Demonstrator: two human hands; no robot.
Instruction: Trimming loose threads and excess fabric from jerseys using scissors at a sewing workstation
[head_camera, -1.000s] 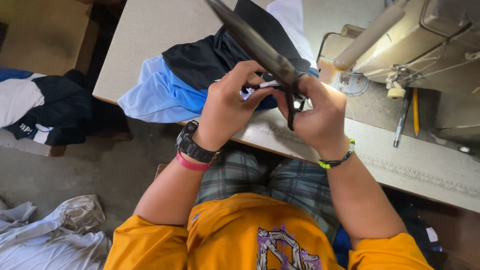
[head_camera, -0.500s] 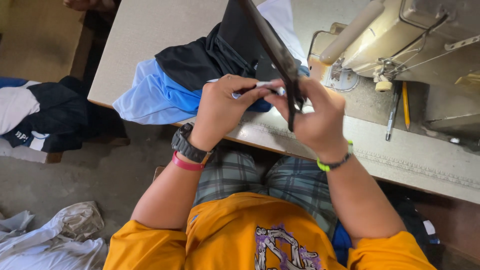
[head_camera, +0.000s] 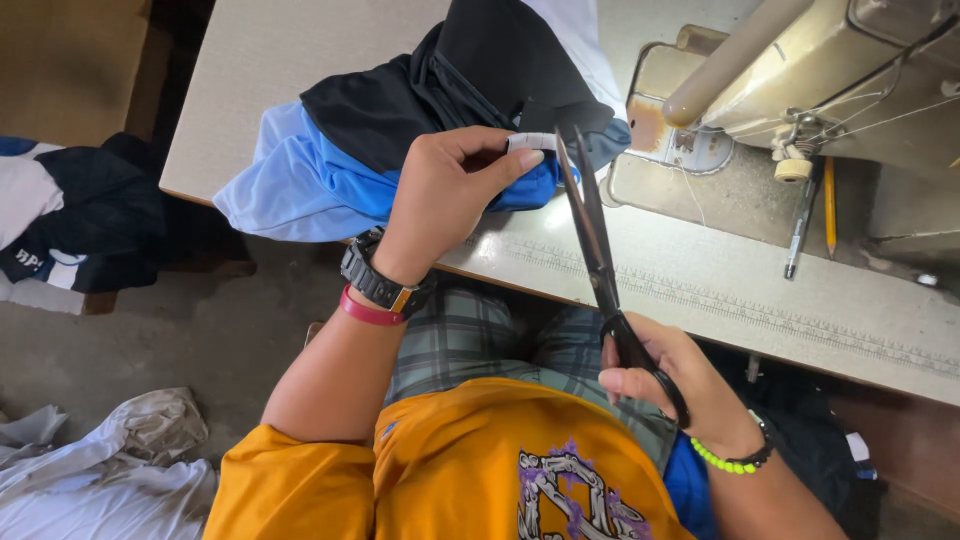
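My left hand (head_camera: 447, 190) pinches a small white label (head_camera: 530, 141) sewn to a black and blue garment (head_camera: 420, 120) heaped on the sewing table (head_camera: 720, 300). My right hand (head_camera: 675, 385) grips the black handles of long scissors (head_camera: 592, 235). The blades point up and away, their tips right next to the white label. A black watch and a red band sit on my left wrist, a green bead bracelet on my right.
A cream sewing machine (head_camera: 800, 70) stands at the table's far right, with a pen (head_camera: 800, 225) and a yellow pencil (head_camera: 829, 205) beside it. A measuring tape strip runs along the table's front edge. Clothes lie on the floor at left (head_camera: 70, 215) and lower left (head_camera: 110, 470).
My right hand has drawn back toward my lap with the scissors, so the blades now reach up to the label. The left hand keeps hold of the label.
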